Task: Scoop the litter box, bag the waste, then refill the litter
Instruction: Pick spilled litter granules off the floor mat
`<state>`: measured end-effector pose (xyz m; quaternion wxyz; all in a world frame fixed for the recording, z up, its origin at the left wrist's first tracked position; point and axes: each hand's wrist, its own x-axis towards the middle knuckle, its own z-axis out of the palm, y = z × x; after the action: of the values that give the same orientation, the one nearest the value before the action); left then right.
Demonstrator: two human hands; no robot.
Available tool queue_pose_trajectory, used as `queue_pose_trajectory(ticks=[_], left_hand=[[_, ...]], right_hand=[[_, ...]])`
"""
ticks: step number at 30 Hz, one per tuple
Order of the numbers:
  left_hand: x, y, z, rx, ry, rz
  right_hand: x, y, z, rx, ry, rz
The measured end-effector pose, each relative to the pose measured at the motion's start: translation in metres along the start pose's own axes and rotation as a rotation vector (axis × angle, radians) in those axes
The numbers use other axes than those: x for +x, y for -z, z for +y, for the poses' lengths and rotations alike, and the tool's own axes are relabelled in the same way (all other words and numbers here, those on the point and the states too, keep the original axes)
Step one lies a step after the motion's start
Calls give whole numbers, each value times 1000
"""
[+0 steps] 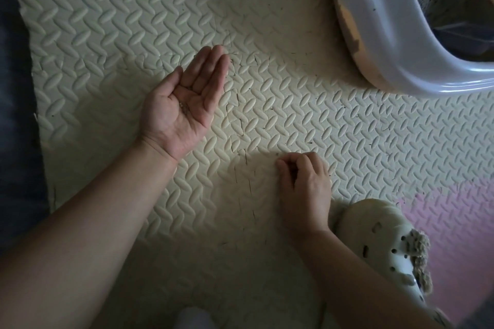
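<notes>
Left hand (184,104) open, palm up, cradling litter grains (185,107) – right hand (307,181) clenched, fingertips touching foam mat (107,21), lower centre.

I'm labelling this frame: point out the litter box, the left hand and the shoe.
litter box (390,37), head view, on its grey rim.
left hand (184,107), head view, middle of the upturned palm.
shoe (373,220), head view, on its pale toe.

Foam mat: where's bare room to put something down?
The foam mat lies bare at upper left, between its left edge, the left hand and the litter box. Another bare strip runs between litter box and right hand. Lower right is crowded by that hand and a shoe.
</notes>
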<state>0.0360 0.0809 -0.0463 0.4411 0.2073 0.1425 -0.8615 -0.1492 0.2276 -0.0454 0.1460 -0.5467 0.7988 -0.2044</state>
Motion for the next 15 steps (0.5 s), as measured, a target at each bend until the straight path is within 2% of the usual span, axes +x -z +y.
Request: queue_pose_trajectory(ticks=[3,7,11,15], left_hand=[[0,0,0,-7,7,5],[0,3,-1,-14,31,-2],[0,4,-1,11,49,-10],[1,5,0,12,50,-29]], right_hand=[[1,0,2,-15,4,-20],[4,6,-3,76,-122,-3],[41,14,-15,195,-257,178],[100,14,-14,256,-345,262]])
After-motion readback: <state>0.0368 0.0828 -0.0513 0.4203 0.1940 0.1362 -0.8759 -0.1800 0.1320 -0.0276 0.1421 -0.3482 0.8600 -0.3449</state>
